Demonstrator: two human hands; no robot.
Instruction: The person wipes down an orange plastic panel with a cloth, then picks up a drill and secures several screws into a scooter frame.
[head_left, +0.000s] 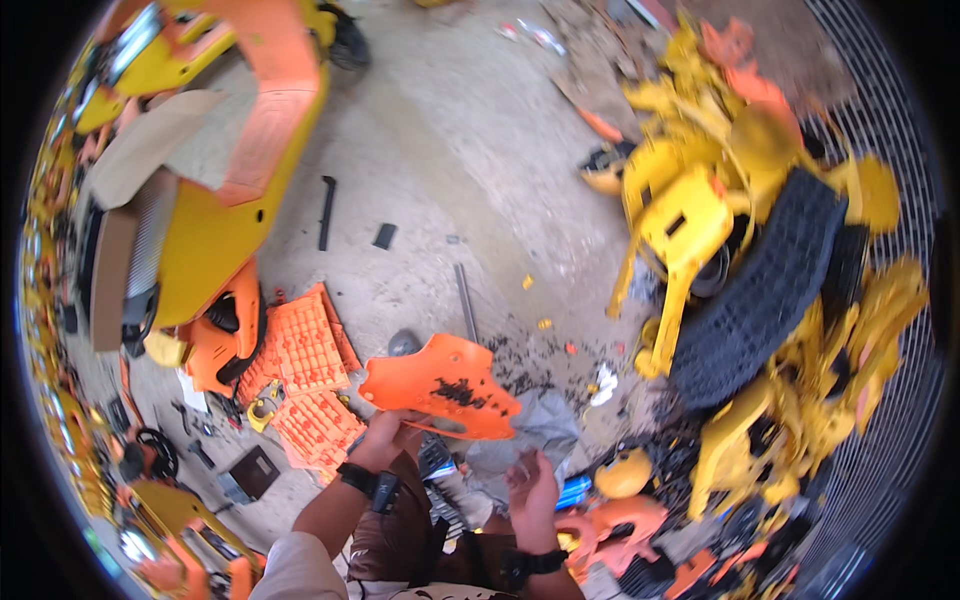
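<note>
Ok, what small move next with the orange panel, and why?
Probably bring the right hand up to steady the orange panel at its right end: only the left hand holds it, near its lower left edge, and black bits on it could slide off.

Curved orange panel (405, 382), near centre: smooth plastic with a soft sheen, scattered with rough, matt black bits (462, 394). To its left, orange grid-patterned pieces (302, 345) look like moulded plastic, raised and knobbly. The far-left vehicle body (215, 240) is smooth yellow plastic by its look, and the folded sheet (145, 150) beside it resembles plain, matt cardboard. At right, the yellow parts (690, 220) seem hard, slightly glossy plastic; the black slab (760, 290) among them is matt and blocky (rubber or plastic, hard to tell). The grey sheet (525, 430) appears thin and wrinkled. The floor (430, 150) resembles stained, matt concrete.
</note>
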